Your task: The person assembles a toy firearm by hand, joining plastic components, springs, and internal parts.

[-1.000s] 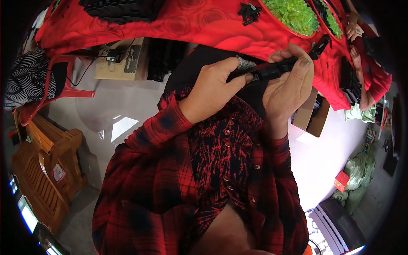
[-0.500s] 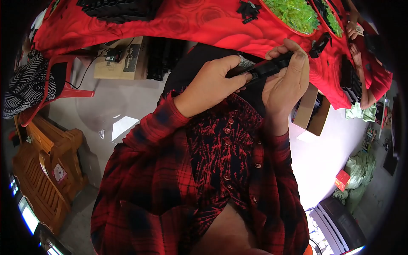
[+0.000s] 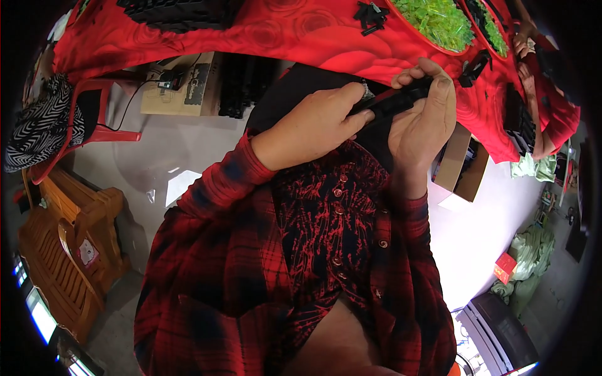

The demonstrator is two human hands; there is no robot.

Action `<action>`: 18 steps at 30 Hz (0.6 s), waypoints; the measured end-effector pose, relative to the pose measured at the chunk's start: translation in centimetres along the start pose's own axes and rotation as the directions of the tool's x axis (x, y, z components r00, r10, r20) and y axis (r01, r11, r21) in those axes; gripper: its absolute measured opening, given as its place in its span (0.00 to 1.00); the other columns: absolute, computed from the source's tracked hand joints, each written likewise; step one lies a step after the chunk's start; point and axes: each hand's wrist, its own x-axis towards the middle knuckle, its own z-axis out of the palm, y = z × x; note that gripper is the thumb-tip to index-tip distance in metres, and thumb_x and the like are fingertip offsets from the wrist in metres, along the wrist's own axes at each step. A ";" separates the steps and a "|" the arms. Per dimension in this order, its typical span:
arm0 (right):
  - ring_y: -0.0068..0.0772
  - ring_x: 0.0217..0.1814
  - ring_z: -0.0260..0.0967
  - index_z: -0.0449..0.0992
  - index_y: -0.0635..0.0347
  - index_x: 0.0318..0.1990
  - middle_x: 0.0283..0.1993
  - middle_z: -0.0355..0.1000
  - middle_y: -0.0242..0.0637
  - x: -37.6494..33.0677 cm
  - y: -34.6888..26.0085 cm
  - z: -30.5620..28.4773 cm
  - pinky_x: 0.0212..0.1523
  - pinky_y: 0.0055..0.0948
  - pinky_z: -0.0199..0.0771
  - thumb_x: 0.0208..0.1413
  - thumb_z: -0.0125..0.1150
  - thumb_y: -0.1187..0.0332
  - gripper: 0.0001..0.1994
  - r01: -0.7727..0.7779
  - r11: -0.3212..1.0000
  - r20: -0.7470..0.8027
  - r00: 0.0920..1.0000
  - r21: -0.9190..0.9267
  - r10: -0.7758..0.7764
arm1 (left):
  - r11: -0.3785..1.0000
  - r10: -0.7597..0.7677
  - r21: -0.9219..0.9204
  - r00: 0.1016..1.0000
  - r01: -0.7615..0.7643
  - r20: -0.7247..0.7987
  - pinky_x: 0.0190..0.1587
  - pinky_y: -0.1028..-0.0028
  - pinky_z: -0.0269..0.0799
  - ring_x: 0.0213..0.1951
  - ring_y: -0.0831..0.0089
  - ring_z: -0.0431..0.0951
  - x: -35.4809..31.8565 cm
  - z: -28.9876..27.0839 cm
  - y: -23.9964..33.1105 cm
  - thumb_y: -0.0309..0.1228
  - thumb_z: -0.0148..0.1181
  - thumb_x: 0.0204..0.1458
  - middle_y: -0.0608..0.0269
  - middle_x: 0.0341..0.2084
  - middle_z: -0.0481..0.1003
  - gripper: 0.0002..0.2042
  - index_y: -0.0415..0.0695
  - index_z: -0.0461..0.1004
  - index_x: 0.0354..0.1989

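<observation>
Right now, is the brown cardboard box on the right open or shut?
Open: you can see dark things inside the cardboard box.

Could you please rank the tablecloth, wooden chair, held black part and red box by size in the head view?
Largest to smallest:
1. Tablecloth
2. Wooden chair
3. Held black part
4. Red box
Nearness to the camera may enlarge the held black part.

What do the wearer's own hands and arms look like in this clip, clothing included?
The left hand and right hand are bare, with no gloves visible. The left long plaid fabric sleeve is red, black and dark blue, ending near the wrist; the right plaid sleeve matches.
</observation>
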 end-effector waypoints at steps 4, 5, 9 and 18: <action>0.27 0.38 0.67 0.69 0.70 0.50 0.38 0.69 0.39 -0.2 -0.2 0.4 0.41 0.27 0.71 0.72 0.40 0.60 0.19 0.019 0.999 0.010 1.000 -0.029 -0.019 | 0.996 0.063 -0.066 0.996 -0.067 -0.069 0.29 0.70 0.69 0.25 0.70 0.76 -0.1 1.1 -1.1 0.27 0.53 0.62 0.56 0.25 0.74 0.06 0.38 0.64 0.37; 0.27 0.38 0.67 0.69 0.70 0.49 0.38 0.69 0.38 -0.2 -0.1 0.4 0.41 0.26 0.71 0.72 0.40 0.61 0.18 0.020 0.999 0.009 1.000 -0.046 -0.020 | 0.996 0.060 -0.058 0.996 -0.064 -0.069 0.29 0.70 0.69 0.25 0.70 0.76 -0.1 1.1 -1.2 0.26 0.52 0.62 0.56 0.25 0.74 0.06 0.38 0.63 0.37; 0.26 0.37 0.67 0.69 0.70 0.49 0.36 0.68 0.37 -0.1 0.1 0.1 0.40 0.25 0.70 0.72 0.39 0.62 0.18 -0.011 0.997 -0.037 0.999 -0.076 0.008 | 0.997 0.022 -0.077 0.999 -0.025 -0.046 0.29 0.70 0.70 0.26 0.69 0.76 0.1 1.2 -0.3 0.26 0.51 0.62 0.56 0.25 0.73 0.06 0.38 0.62 0.37; 0.24 0.38 0.71 0.72 0.69 0.49 0.38 0.71 0.38 0.5 -1.6 -0.5 0.40 0.23 0.71 0.71 0.42 0.63 0.17 -0.012 0.912 0.095 0.994 -0.409 0.056 | 0.890 -0.204 -0.353 0.944 0.289 0.260 0.32 0.80 0.72 0.28 0.82 0.75 1.8 -2.6 -0.5 0.33 0.53 0.62 0.67 0.31 0.77 0.10 0.41 0.71 0.46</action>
